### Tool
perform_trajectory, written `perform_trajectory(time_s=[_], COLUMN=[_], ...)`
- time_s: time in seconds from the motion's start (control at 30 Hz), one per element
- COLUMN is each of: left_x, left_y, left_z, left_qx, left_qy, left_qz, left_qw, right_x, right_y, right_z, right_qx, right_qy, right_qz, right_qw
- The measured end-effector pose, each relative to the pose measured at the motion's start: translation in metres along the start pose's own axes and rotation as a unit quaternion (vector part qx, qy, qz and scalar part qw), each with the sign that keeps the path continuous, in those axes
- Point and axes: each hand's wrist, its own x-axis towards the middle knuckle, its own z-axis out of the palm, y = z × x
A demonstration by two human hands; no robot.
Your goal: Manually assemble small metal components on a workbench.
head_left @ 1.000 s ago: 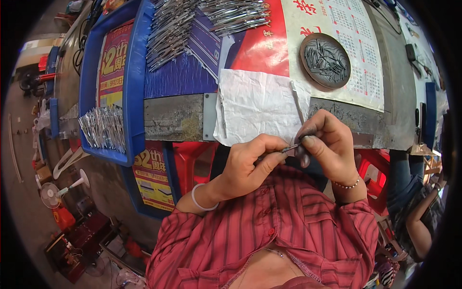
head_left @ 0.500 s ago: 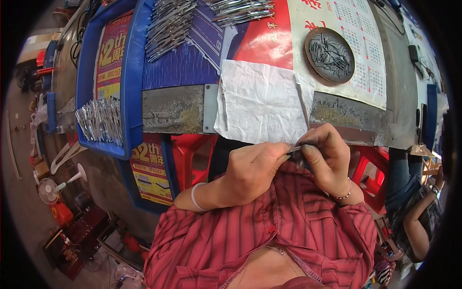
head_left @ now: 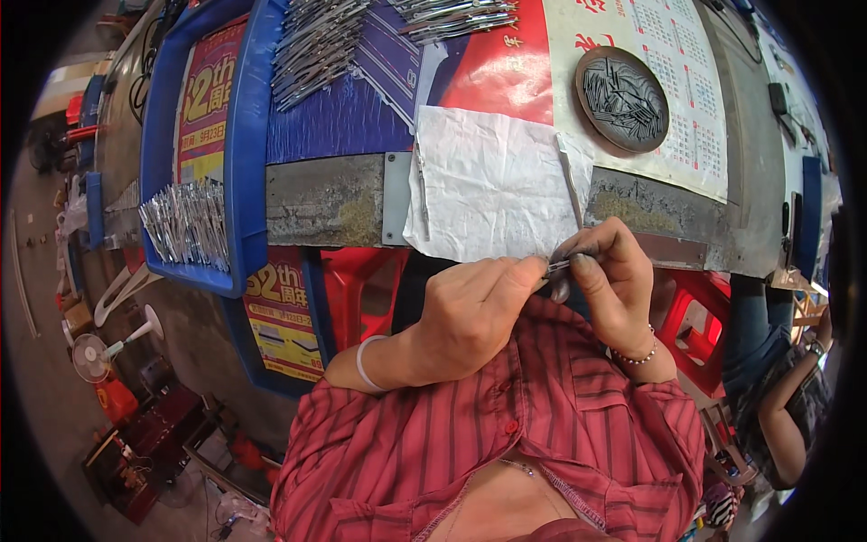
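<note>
Close to my chest, at the table's near edge, both hands meet on a slim silvery metal piece [head_left: 556, 266]. My left hand [head_left: 474, 307] pinches it from the left between thumb and fingertips. From the right, my right hand [head_left: 612, 280] grips it, its thumb and fingertips darkened. Fingers cover most of the piece, so its full shape is hidden. Just beyond lies a crumpled white sheet [head_left: 492, 185]. A thin grey rod [head_left: 570, 185] rests along its right edge, and a slender metal strip [head_left: 422, 191] along its left.
A round brown dish [head_left: 632, 145] of small dark pins stands at the far right. Slender metal tools [head_left: 321, 54] are heaped at the far left, with another heap [head_left: 461, 20] beside them. The blue tray [head_left: 249, 135] holds more metal pieces [head_left: 187, 226]. Another person's arm [head_left: 784, 420] shows at right.
Both hands remain together with slight finger shifts. More of the metal piece shows between the fingertips now. The table view has shifted slightly.
</note>
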Motion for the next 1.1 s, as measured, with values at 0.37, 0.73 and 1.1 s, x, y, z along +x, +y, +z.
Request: perform_trajectory(time_s=[0.37,0.73,1.1], left_x=[0.002,0.032,0.266], left_y=[0.0,0.001,-0.144], left_z=[0.0,-0.018,-0.102], left_qx=[0.024,0.017,0.171], left_qy=[-0.013,-0.04,0.079], left_qz=[-0.013,-0.036,0.084], left_qw=[1.0,0.998,0.979], right_x=[0.004,0.022,0.003], right_y=[0.003,-0.004,0.037], right_z=[0.0,-0.012,-0.068], right_qx=[0.02,0.071,-0.18], right_qy=[0.005,-0.009,0.191], right_qz=[0.03,0.04,-0.139], right_qw=[0.999,0.997,0.955])
